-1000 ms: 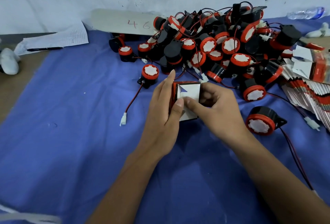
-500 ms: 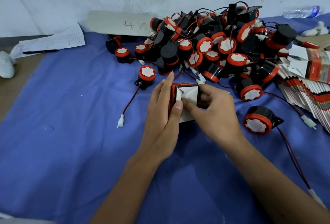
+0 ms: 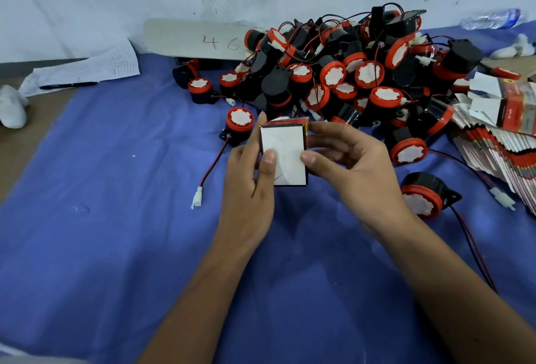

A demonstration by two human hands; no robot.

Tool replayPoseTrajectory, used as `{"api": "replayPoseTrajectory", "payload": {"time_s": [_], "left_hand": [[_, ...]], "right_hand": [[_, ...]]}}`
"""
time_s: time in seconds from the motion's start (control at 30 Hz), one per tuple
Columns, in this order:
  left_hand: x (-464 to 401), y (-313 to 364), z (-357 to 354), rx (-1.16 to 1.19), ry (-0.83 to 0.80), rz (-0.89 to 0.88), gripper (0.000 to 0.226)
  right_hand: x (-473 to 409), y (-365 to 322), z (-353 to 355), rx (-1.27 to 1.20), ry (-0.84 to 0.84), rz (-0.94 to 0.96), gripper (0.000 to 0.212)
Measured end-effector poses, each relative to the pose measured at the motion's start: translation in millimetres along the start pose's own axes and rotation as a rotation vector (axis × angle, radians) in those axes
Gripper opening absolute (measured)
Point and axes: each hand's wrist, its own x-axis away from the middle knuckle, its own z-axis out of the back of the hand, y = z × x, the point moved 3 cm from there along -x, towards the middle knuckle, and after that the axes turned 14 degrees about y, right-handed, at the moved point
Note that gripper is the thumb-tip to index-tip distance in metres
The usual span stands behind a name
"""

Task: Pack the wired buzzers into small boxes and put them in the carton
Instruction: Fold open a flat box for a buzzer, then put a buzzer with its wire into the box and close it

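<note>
left hand [image 3: 246, 172] grips the small box [image 3: 284, 154] from its left side, thumb on the white face, fingers wrapped behind. right hand [image 3: 351, 166] pinches the same box from its right side, thumb on the white face near the lower edge, fingers curled round the far side. box is held up off the blue cloth [image 3: 101, 233], just in front of the buzzer pile [image 3: 348, 73], white panel facing the camera, red printed edge on top. cannot tell whether a buzzer is already inside; a thin dark line shows at the box's lower part, maybe a wire or a flap seam.

judged step: closing or squaring the box before it goes to the carton. carton is not in view. to do it well: keep both thumbs flat on the panel so the card doesn't buckle, tuck any wire fully inside before pressing the flap, seat the flap square to the edges.

one loose buzzer [image 3: 239, 125] sits just left of the box with its lead and white connector [image 3: 197, 200] trailing toward the person. another buzzer [image 3: 423, 195] lies right of the box. flat box stack [image 3: 499, 149] is fanned out further right. plenty of buzzers left, so task looks early.
</note>
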Motion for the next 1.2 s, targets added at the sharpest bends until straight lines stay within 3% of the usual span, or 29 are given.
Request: {"api": "replayPoseTrajectory", "payload": {"time_s": [0.07, 0.13, 0.2, 0.3, 0.37, 0.47, 0.63, 0.83, 0.87, 0.93, 1.07, 1.2], "left_hand": [[-0.6, -0.4, 3.0, 0.002, 0.016, 0.034, 0.042], [0.5, 3.5, 0.3, 0.277, -0.052, 0.257, 0.035], [-1.5, 3.5, 1.4, 0.423, -0.073, 0.384, 0.045], [-3.9, 3.1, 7.1, 0.315, -0.042, 0.316, 0.053], [-2.5, 4.0, 8.0, 0.181, -0.056, 0.228, 0.056], [-3.5, 5.5, 11.8, 0.048, -0.036, 0.128, 0.054], [-8.3, 1.3, 17.8, -0.034, -0.040, 0.072, 0.042], [-3.9, -4.2, 6.0, -0.090, -0.075, 0.033, 0.038], [-4.1, -4.1, 3.7, -0.141, -0.077, -0.008, 0.038], [-3.6, -2.6, 1.8, -0.208, -0.053, -0.072, 0.042], [-3.3, -1.8, 4.9, -0.191, 0.046, -0.062, 0.045], [-2.6, 3.3, 6.8, -0.151, 0.083, -0.024, 0.034]], "right_hand": [[0.4, -3.1, 1.5, 0.113, 0.011, 0.088, 0.046], [1.9, -5.1, 1.9, 0.252, 0.006, 0.195, 0.046], [3.2, -6.6, 1.7, 0.370, -0.025, 0.309, 0.048], [6.0, -6.4, -3.5, 0.537, -0.102, 0.538, 0.048], [9.1, -5.8, -9.8, 0.591, -0.149, 0.659, 0.035], [11.8, -6.6, -10.5, 0.565, -0.151, 0.711, 0.027], [6.8, -9.8, 0.2, 0.443, -0.049, 0.561, 0.026], [-2.0, -24.6, 10.3, 0.531, -0.045, 0.538, 0.014], [-7.9, -29.6, 16.2, 0.602, -0.057, 0.505, 0.012], [-22.2, -37.5, 33.3, 0.898, -0.114, 0.408, 0.032], [-32.0, -40.1, 77.6, 1.444, -0.417, 0.071, 0.069], [-29.0, -38.2, 97.2, 1.455, -0.502, -0.214, 0.072]]}}
